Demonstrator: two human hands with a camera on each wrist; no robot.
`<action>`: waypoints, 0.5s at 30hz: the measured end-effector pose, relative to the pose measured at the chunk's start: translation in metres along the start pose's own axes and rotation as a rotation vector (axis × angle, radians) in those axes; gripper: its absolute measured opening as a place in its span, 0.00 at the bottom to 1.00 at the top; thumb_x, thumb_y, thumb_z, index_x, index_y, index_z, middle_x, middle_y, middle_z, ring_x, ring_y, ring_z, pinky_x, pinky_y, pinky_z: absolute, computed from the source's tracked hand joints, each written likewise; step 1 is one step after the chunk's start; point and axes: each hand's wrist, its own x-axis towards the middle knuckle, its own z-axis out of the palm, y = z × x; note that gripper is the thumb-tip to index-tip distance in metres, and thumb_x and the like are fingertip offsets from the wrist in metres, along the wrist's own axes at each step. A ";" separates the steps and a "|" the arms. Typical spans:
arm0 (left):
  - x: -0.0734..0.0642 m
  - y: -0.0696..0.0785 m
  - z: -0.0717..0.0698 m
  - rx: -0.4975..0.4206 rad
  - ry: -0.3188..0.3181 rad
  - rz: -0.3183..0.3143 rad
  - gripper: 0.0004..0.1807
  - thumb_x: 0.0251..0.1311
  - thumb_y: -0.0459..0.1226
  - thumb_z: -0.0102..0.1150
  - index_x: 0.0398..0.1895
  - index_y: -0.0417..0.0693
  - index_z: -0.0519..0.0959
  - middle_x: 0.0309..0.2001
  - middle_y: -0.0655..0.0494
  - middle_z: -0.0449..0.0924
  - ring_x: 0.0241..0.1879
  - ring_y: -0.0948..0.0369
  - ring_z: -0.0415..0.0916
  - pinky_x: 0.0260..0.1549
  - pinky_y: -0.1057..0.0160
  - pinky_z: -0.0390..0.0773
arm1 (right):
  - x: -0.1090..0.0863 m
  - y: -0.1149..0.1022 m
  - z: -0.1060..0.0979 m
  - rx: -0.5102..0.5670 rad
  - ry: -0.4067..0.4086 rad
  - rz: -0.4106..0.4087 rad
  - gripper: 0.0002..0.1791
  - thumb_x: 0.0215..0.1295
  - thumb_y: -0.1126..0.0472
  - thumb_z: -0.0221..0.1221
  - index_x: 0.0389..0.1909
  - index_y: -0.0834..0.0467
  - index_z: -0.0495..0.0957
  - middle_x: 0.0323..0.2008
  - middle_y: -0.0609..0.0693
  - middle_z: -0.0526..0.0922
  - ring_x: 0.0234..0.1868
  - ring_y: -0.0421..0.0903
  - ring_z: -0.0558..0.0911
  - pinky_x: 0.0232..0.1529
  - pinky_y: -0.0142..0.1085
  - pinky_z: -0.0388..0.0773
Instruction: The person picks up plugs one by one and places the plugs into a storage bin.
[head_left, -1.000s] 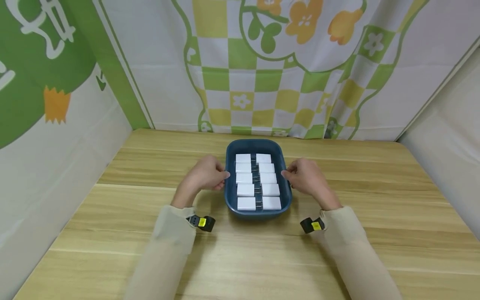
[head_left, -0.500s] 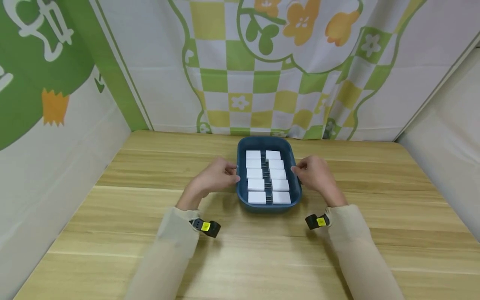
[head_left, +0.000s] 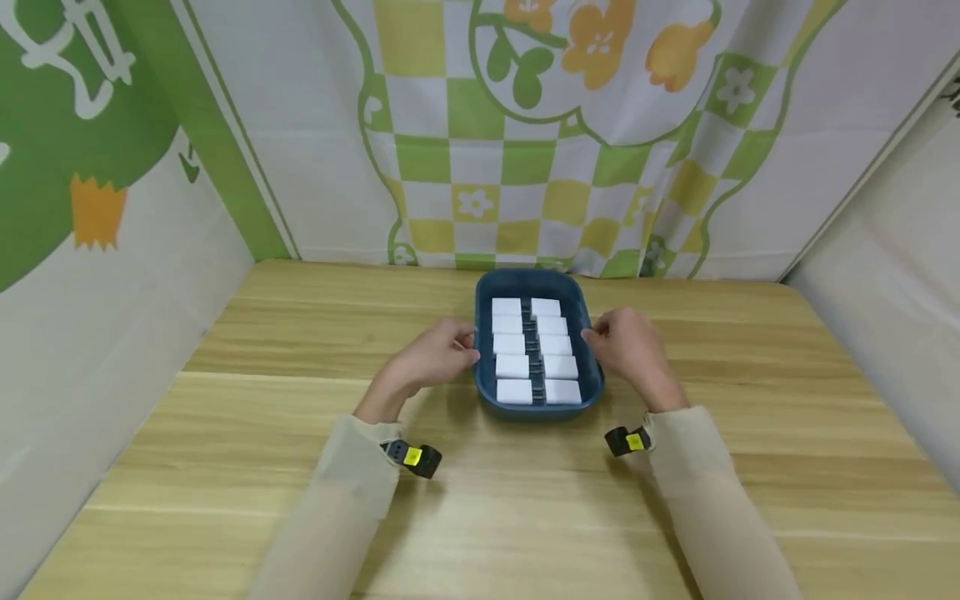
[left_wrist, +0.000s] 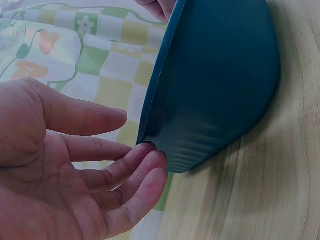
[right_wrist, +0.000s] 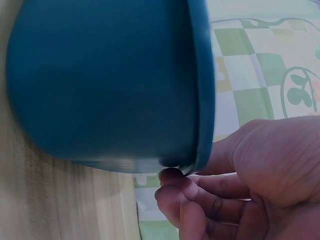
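Note:
A dark blue rectangular plastic basin (head_left: 529, 282) stands on the wooden table in the head view. Inside it lie two columns of white power adapters (head_left: 513, 367), their metal prongs pointing towards the middle. At the basin's left side is my left hand (head_left: 432, 354); in the left wrist view its fingertips (left_wrist: 152, 159) touch under the rim while the thumb stands a little apart from it. My right hand (head_left: 628, 348) pinches the right rim, with fingers below it and the thumb partly hidden behind the rim in the right wrist view.
The light wooden table (head_left: 495, 517) stretches around the basin. Behind it hangs a checked, flowered curtain (head_left: 525, 167), close to the basin's far end. White cloth walls stand at left and right. Each sleeve carries a dark wrist strap with a camera.
The basin has shifted right and slightly away from me, both hands moving along with it. Over the last half second it has stayed nearly still.

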 end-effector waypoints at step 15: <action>0.000 -0.004 0.000 0.180 0.114 -0.066 0.24 0.72 0.35 0.50 0.65 0.27 0.69 0.55 0.35 0.74 0.47 0.47 0.74 0.45 0.52 0.77 | -0.004 0.007 -0.010 -0.015 -0.015 0.030 0.24 0.74 0.47 0.57 0.47 0.67 0.84 0.38 0.60 0.86 0.34 0.52 0.82 0.34 0.44 0.76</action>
